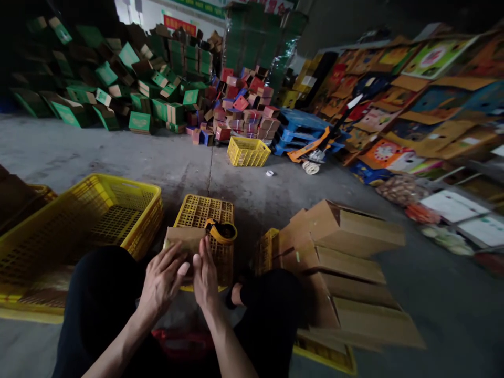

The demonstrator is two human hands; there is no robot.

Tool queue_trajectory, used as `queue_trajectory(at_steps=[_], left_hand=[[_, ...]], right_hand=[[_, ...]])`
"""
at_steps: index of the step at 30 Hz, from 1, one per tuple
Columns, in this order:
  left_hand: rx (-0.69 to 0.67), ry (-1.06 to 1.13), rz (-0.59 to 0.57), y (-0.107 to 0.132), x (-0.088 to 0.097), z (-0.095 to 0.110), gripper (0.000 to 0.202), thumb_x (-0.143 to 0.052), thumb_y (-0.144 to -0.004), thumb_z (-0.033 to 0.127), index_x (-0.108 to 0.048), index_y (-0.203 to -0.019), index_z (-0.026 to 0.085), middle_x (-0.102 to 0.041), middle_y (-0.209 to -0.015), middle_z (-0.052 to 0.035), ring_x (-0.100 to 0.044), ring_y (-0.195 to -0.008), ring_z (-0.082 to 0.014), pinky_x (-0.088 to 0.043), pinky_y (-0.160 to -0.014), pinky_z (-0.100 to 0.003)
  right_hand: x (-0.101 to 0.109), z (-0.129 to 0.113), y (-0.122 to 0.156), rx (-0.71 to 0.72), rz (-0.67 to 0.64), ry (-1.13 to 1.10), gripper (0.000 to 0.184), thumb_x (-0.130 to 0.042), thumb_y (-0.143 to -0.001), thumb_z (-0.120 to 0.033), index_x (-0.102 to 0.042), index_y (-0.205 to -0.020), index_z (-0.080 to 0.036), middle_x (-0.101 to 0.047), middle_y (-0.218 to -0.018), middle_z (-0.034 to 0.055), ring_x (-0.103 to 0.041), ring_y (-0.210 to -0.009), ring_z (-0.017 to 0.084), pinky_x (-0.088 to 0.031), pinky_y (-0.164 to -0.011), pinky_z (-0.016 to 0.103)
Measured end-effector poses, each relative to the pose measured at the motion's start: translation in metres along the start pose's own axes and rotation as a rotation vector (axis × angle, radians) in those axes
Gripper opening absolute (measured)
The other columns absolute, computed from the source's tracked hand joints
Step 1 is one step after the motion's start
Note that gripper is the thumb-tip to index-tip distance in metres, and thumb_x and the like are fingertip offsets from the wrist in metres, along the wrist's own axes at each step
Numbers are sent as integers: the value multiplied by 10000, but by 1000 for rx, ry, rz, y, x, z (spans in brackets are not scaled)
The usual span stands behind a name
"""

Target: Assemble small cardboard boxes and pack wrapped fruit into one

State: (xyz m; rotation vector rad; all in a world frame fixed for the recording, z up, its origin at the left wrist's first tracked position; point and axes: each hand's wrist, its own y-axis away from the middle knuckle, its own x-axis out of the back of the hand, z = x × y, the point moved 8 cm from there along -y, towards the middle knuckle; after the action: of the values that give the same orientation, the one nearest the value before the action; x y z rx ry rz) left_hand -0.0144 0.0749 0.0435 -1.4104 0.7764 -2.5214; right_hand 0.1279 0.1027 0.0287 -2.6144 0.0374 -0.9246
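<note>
While L hand (160, 277) lies spread on the box (189, 235) and R hand (205, 277) flat at its R side, neither clenched, box sits at L edge of crate (205, 211); advise even pressure, tape dispenser (225, 232) kept clear, R edge.

Warehouse: pallet jack (315, 146), blue pallets (298, 122), heaped green cartons (140, 122).
</note>
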Motion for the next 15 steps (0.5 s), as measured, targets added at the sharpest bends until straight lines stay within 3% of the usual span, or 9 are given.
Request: queue_trajectory(at_steps=[2,7,15], left_hand=[[52,7,33,-4,-1,-12,425,-488,-1022,434,-642,-1372,249,-475,-1589,-77,-366,-1504,-368,-436,-1140,-603],[60,60,16,-7,-16,-20,613,-457,-1035,451,-333,-1607,270,-243,-1705,-62,-120,-1580,-361,-313,-1225,-650],[95,24,5,-3,-11,-14,687,-450,-1036,488,-211,-1646,280,-161,-1722,-63,-136,-1575,-361,-287,-1248,-623]], right_hand=[[-2,2,2,-19,21,-14,532,-292,-1106,-355,-222,-1624,-259,-330,-1656,53,-325,-1528,215,-415,-1209,459],[-3,6,3,-37,77,-1,545,-274,-1103,-302,-168,-1635,-251,-411,-1616,62,-400,-1497,215,-448,-1189,451],[-7,15,14,-95,52,-152,527,-193,-1110,-319,-207,-1631,-239,-416,-1621,55,-364,-1513,192,-430,-1200,435]])
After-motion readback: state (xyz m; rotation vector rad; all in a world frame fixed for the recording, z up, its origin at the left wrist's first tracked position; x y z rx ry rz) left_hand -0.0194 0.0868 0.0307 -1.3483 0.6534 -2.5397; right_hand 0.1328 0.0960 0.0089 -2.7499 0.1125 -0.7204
